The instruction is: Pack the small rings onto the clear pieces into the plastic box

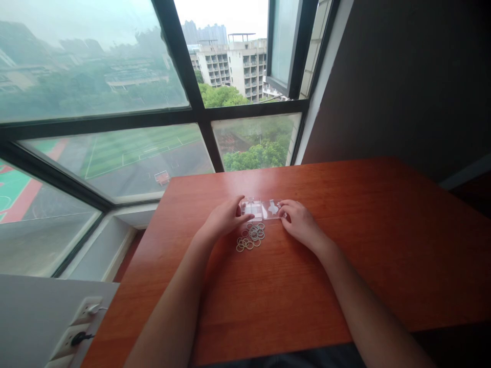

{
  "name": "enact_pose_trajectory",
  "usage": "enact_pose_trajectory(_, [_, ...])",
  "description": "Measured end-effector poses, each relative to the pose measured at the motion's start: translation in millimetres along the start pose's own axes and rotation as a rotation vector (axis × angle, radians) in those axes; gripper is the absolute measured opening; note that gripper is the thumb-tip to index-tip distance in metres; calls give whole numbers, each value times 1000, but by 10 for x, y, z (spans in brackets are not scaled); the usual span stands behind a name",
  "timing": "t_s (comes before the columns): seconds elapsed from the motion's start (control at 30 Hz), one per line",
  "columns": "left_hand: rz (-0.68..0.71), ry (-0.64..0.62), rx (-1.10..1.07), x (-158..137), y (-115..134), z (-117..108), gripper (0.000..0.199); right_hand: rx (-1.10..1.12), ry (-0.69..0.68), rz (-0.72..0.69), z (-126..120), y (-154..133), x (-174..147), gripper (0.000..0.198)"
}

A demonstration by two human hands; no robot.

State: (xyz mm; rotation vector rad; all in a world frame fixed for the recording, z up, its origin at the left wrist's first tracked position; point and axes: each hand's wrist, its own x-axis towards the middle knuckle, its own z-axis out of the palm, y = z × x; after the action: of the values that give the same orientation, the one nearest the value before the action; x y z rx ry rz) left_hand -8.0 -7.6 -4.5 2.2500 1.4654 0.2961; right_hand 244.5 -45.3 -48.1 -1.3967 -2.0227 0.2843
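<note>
Between the two hands, nearer the far edge of a reddish-brown wooden table (291, 296) than the near one, lies a clear, rectangular plastic case (253, 210), unfolded into two side-by-side halves. I have the left hand (224, 217) curled around its left side, thumb and fingers gripping the plastic, while my right hand (301, 220) pinches the right end. Thin, pale round rings (254, 235) sit loosely clustered just on the case's near side.

No text, number or sign can be read (the pale patch (273, 209) on the clear case (251, 210) is illegible).
</note>
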Motion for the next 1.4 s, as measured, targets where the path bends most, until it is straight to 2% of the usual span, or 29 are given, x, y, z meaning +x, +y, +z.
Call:
enact_pose_trajectory(0.23, [11,-40,-148,-1,-67,-17,76,23,18,34,-15,-4,-3,22])
enact_pose_trajectory(0.63, [13,-35,-139,-4,-60,-15,74,-36,29,65,-55,-35,-3,14])
enact_pose_trajectory(0.8, [4,-25,-126,-1,-54,-14,73,-132,28,144,-60,-84,2,9])
enact_pose_trajectory(0.87, [8,-23,-121,0,-52,-11,73,-95,11,148,-58,-127,7,10])
enact_pose_trajectory(1.0, [14,-21,-125,2,-53,-3,73,132,-45,86,-73,-240,24,11])
enact_pose_trajectory(1.07, [13,-22,-130,1,-53,-2,74,209,-31,88,-84,-257,31,13])
enact_pose_trajectory(1.13, [9,-26,-130,-1,-49,-6,73,158,49,111,-84,-220,32,15])
enact_pose_trajectory(1.23, [5,-28,-125,-6,-40,-15,73,-47,135,136,-57,-104,19,20])
enact_pose_trajectory(1.3, [6,-28,-123,-7,-32,-19,72,-119,115,151,-29,-39,4,27])
enact_pose_trajectory(1.4, [2,-28,-119,-5,-22,-18,73,-125,46,136,4,-13,-13,23])
